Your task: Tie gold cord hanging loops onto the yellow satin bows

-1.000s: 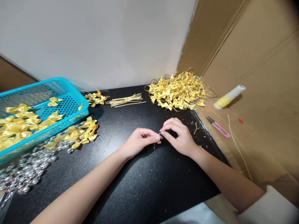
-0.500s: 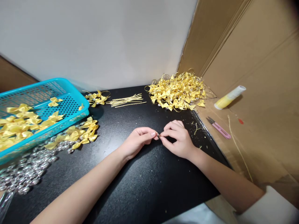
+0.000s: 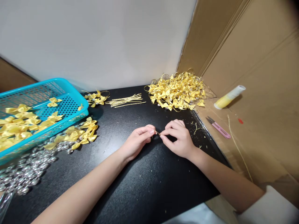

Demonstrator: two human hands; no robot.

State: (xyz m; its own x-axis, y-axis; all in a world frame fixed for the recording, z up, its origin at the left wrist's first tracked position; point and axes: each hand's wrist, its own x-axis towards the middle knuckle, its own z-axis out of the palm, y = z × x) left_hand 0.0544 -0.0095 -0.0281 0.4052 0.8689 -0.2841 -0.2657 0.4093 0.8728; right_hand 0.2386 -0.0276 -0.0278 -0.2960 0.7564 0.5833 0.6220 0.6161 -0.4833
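Over the middle of the black table, my left hand pinches one end of a short, thin cord between thumb and forefinger. My right hand grips the cord's other end with thumb and forefinger. A small stretch shows between the fingertips; the rest is hidden in the hands. Behind them lie several cut gold cords. Farther back on the right is a heap of yellow ribbon bows with gold loops and silver beads.
On the left a blue basket holds yellow bows; more bows and silver beads lie beside it. Pink thread snips, a yellow-white spool and a loose cord lie on cardboard to the right.
My fingertips have drawn slightly apart, the left hand moving a little left, so a short length of cord now shows between them. The surrounding things stay put.
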